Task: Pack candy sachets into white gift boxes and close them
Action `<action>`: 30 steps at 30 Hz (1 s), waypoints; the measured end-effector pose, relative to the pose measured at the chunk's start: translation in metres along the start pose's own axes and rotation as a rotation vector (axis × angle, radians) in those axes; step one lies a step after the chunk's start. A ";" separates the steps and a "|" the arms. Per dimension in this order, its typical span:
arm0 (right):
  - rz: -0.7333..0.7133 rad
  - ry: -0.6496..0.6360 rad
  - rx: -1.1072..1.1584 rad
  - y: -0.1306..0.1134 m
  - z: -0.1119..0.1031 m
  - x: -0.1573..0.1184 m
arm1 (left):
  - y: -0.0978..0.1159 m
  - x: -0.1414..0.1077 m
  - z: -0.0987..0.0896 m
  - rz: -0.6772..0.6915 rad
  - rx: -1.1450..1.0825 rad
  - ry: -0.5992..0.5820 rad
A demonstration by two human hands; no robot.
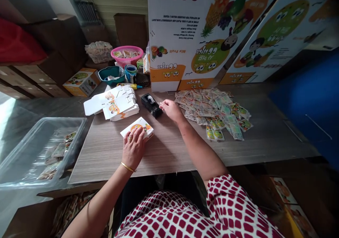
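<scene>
My left hand (134,144) lies over a small white printed carton (143,123) on the table, fingers across its top, steadying it. Just right of a black tape dispenser (151,105), my right hand (171,109) is closed in a pinch at the dispenser's edge. A pale bit shows at its fingertips and looks like a piece of tape. Behind the carton lies a stack of flat, unfolded white cartons (119,103). To the right of my right hand spreads a heap of small printed sachets (212,107).
Large printed cardboard boxes (169,29) stand along the table's back. At the back left are a pink basket (115,54), a teal basket (102,76) and tape rolls (130,71). A clear plastic bin (79,149) with sachets sits left of the table (106,163).
</scene>
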State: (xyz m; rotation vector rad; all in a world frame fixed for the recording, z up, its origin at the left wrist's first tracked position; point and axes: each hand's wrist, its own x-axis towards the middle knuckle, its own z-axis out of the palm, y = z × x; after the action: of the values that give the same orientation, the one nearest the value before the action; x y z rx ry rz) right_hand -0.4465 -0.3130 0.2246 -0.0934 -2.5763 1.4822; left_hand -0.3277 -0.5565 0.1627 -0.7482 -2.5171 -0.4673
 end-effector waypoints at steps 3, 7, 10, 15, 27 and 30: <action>0.174 -0.073 0.015 0.028 0.001 -0.015 | -0.003 0.000 0.000 0.012 -0.025 0.013; 0.227 -0.055 -0.094 0.057 0.004 -0.017 | -0.002 -0.001 -0.003 -0.005 -0.035 0.009; 0.201 -0.091 -0.021 0.051 0.002 -0.025 | -0.001 -0.002 -0.001 -0.021 -0.050 0.021; 0.195 -0.338 0.243 0.004 0.020 -0.074 | -0.003 -0.005 0.007 -0.081 -0.108 0.080; 0.429 -0.549 0.702 -0.017 0.053 -0.129 | -0.006 -0.007 0.001 -0.060 -0.150 0.094; 0.392 -0.648 1.011 -0.025 0.035 -0.124 | -0.009 0.004 -0.011 -0.119 -0.229 0.017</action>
State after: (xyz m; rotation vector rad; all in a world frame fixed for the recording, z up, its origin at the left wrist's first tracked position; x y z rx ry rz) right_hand -0.3295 -0.3727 0.2143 0.0255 -1.8452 3.1938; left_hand -0.3317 -0.5667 0.1722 -0.6749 -2.5290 -0.8103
